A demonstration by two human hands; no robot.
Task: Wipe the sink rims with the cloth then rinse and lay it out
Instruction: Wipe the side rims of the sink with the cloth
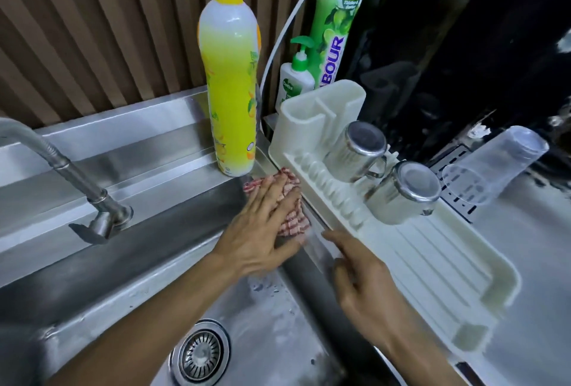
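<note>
A red-and-white checked cloth (293, 221) lies bunched on the right rim (315, 240) of the steel sink, near its back right corner. My left hand (265, 225) lies flat on top of the cloth, fingers spread, pressing it against the rim. My right hand (364, 280) rests on the rim nearer to me, fingers curled against the edge of the white dish rack (432, 262), holding nothing. The sink basin (123, 262) shows a drain strainer (200, 351) and water drops.
A tap (77, 181) stands on the back rim at left. A yellow detergent bottle (231, 92) stands at the back right corner, just behind the cloth. The rack holds two upturned steel mugs (401, 194). A clear plastic cup (491, 169), green bottle (336, 23) and soap dispenser (295, 79) are behind.
</note>
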